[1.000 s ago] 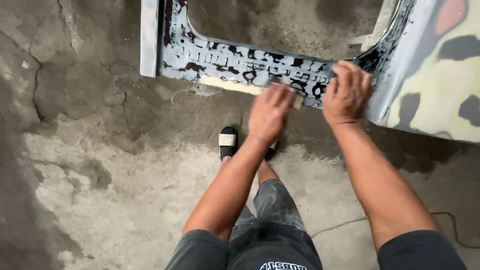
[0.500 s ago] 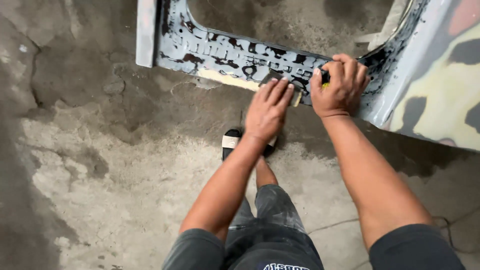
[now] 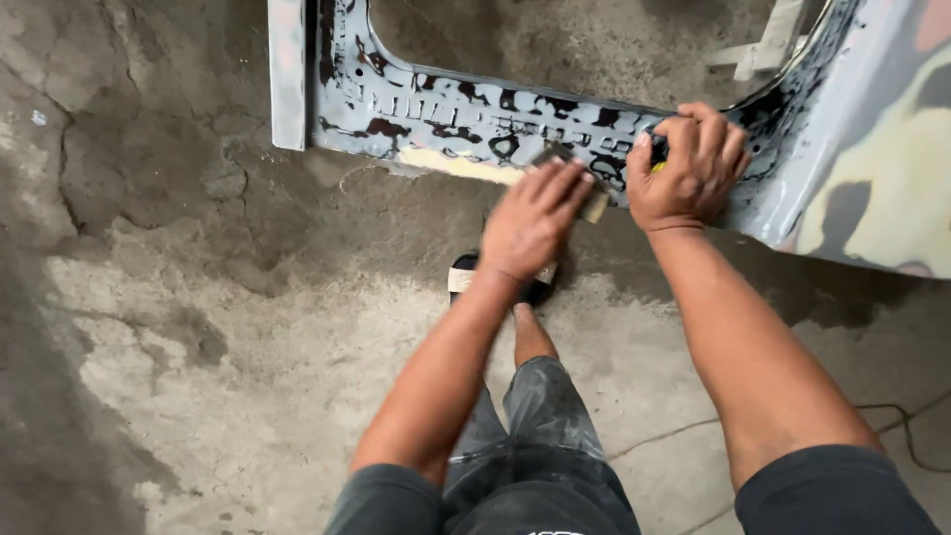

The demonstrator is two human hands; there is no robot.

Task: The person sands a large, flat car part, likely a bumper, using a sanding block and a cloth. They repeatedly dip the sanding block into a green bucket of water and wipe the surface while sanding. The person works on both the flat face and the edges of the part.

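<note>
left hand (image 3: 535,220) laid flat, fingers spread and extended, palm down on a small block (image 3: 575,178) at the lower edge of the panel (image 3: 436,104). only the block's corners visible past the fingertips; kind cannot be told for certain, appears a sanding pad or spreader. flat hand judged to spread pressure evenly over the block and keep it square to the panel edge.

right hand (image 3: 688,168) curled closed over the panel rim, just right of the block, knuckles up. a small yellow item (image 3: 658,166) visible between the fingers; identity too hidden to tell. grip judged to brace the panel against the push of the other hand.

panel: grey car body part, patched black where paint is worn, lying low over the floor (image 3: 198,347), cut-out opening toward the top of view. pale filler strip (image 3: 461,165) along the panel's lower edge, directly left of the block, touching it or nearly so. larger cream and grey patches on the panel's right section.

below the panel: sandalled foot (image 3: 500,280) planted directly under the block, leg bent beneath the left forearm; stance judged to bring body weight over the work. thin cable (image 3: 892,416) on the cracked concrete, well right of the foot and below the panel.
</note>
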